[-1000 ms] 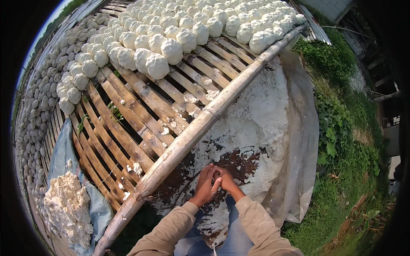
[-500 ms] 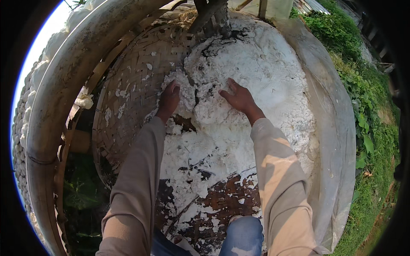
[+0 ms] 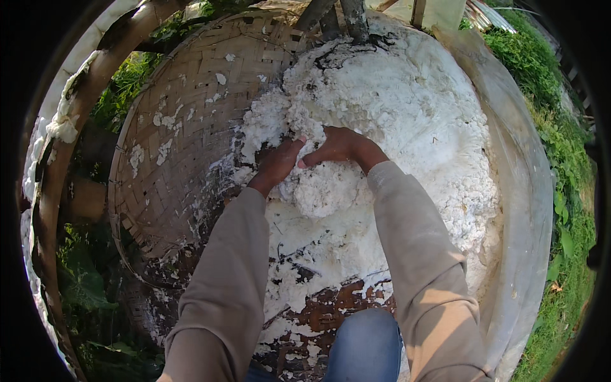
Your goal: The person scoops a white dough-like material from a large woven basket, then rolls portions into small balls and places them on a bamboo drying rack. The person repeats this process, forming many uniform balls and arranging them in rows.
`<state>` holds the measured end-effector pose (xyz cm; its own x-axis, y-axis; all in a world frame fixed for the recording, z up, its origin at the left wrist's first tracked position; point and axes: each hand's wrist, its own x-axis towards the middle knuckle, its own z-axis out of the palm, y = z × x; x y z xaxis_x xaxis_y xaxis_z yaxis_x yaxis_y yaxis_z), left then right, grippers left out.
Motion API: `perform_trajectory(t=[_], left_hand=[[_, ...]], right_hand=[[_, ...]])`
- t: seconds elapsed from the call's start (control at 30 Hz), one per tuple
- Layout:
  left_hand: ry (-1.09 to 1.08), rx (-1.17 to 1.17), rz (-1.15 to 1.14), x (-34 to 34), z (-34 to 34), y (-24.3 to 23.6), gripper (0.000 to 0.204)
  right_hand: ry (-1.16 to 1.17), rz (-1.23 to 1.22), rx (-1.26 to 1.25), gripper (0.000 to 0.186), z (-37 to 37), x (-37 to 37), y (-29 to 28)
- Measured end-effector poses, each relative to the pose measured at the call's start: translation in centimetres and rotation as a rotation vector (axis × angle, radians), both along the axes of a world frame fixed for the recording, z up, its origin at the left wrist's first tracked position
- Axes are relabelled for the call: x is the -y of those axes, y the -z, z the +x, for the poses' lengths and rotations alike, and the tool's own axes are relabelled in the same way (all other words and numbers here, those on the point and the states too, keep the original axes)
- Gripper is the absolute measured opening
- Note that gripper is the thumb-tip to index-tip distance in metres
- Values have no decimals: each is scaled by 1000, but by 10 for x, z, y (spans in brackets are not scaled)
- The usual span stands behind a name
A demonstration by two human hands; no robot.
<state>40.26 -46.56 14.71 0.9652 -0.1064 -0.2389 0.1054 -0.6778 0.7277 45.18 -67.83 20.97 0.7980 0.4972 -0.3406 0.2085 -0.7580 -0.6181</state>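
A thick layer of white, crumbly, dough-like material [image 3: 407,108] is heaped in front of me. My left hand [image 3: 279,164] and my right hand [image 3: 340,148] meet at its left edge, thumbs close together. Both are curled around a loose clump of the white material [image 3: 309,124], with several fingertips hidden in it. Just below them a rounded lump [image 3: 324,191] bulges up from the layer. To the left lies a round woven bamboo tray [image 3: 184,121], dotted with white scraps.
Wooden posts [image 3: 354,19] stand at the far edge of the heap. A grey plastic sheet [image 3: 519,254] borders it on the right, with green plants beyond. A curved bamboo rail [image 3: 57,184] runs along the left. My knee [image 3: 363,347] is close below, by a brown, white-flecked surface [image 3: 337,296].
My hands have come together from either side, the right moving left and the left moving right and down. Loose white material is now gathered between them. The view has shifted slightly.
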Motion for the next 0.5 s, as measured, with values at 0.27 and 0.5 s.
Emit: perform_trajectory(t=[0.27,0.5], left_hand=[[-231,326,144,1,-98,33,70],[-142,41,-66,16,-37,-18,66]], right_hand=[[-218,-178,383,120,-97,-2,-1],[486,520,215,78,-49,71,36]])
